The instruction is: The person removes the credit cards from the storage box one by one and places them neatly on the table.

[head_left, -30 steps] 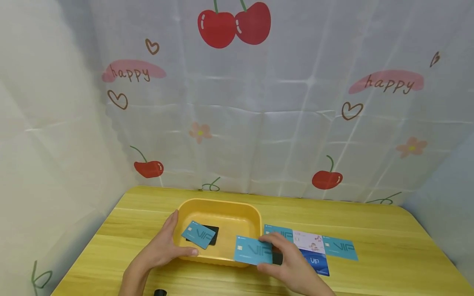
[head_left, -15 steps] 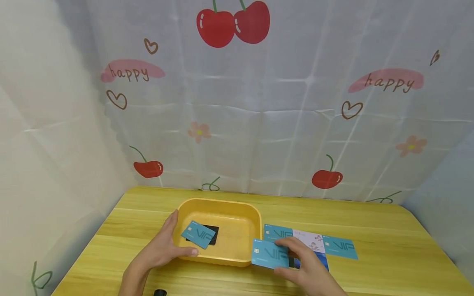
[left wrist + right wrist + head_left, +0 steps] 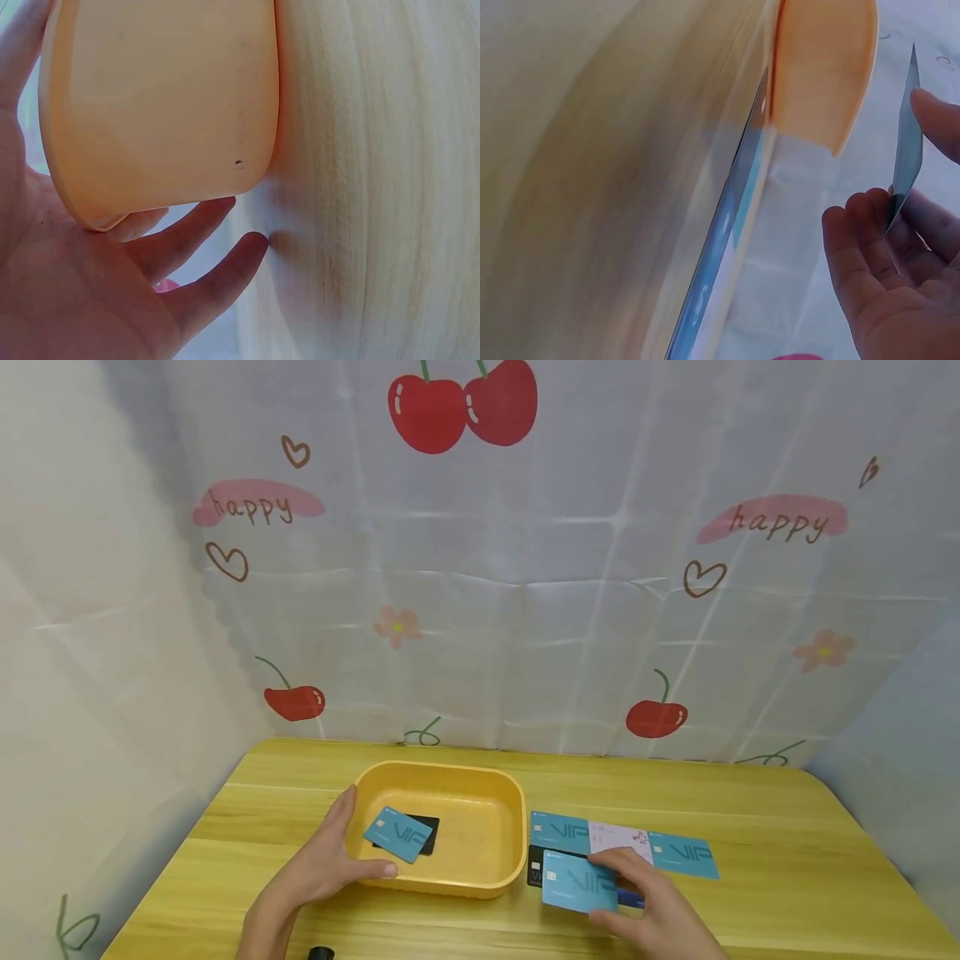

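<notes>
My left hand [image 3: 315,868] grips the left end of a yellow plastic tray [image 3: 517,827], thumb on its front rim and fingers along the outer side. Inside the tray a teal VIP card [image 3: 397,833] overlaps a black card [image 3: 431,835]. Right of the tray, my right hand [image 3: 648,897] pinches another teal VIP card [image 3: 573,885] by its right end. The right wrist view shows this held card [image 3: 909,142] edge-on, raised above the table. Beneath it lie a black card [image 3: 535,866] and a blue card [image 3: 632,899], both partly covered in the head view.
Behind the held card, a teal card [image 3: 558,831], a pale floral card [image 3: 617,836] and another teal card [image 3: 684,854] lie in a row on the wood-grain table [image 3: 787,860]. A small black object [image 3: 321,953] shows at the front edge. A printed curtain [image 3: 525,652] hangs behind.
My right hand has moved right with the teal card, from over the tray's front right corner to over the black and blue cards. My left hand stays on the tray.
</notes>
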`<state>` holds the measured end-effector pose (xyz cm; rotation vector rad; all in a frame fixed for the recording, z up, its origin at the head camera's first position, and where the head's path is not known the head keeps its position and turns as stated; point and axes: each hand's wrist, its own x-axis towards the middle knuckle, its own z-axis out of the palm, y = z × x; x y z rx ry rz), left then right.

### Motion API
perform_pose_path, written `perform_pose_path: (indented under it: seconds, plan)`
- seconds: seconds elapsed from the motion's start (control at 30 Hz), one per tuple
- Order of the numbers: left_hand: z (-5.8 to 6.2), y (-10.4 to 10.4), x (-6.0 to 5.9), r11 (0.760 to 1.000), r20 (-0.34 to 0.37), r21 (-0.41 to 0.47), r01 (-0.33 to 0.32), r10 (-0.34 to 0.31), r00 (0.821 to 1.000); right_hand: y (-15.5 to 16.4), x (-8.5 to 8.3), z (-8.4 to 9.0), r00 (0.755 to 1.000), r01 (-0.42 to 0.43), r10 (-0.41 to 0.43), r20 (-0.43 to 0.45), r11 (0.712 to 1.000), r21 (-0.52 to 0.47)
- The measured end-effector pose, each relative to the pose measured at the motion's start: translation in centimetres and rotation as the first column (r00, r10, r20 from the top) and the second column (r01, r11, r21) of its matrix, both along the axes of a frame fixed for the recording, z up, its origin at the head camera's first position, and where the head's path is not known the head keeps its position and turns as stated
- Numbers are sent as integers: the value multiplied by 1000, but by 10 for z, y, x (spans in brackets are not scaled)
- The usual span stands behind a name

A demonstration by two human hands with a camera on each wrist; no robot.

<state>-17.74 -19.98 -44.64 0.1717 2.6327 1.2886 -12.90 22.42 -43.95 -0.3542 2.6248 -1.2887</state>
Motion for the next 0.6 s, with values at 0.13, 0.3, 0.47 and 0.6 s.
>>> perform_pose_path:
  seconds: [0.13,0.3,0.47,0.6]
  plan:
    - [1,0,1,1000,2,1,-1,1,1000,14,4,-3,999,34,-36,29,998,46]
    - [1,0,1,1000,9,-5,-3,3,1000,30,8,-6,995,46,-50,88,998,50]
    - [1,0,1,1000,11,-7,-4,4,1000,38,10,-5,993,75,-79,86,996,48]
    - [0,0,0,1000,8,-4,-5,5,1000,44,11,-4,993,76,-80,85,996,49]
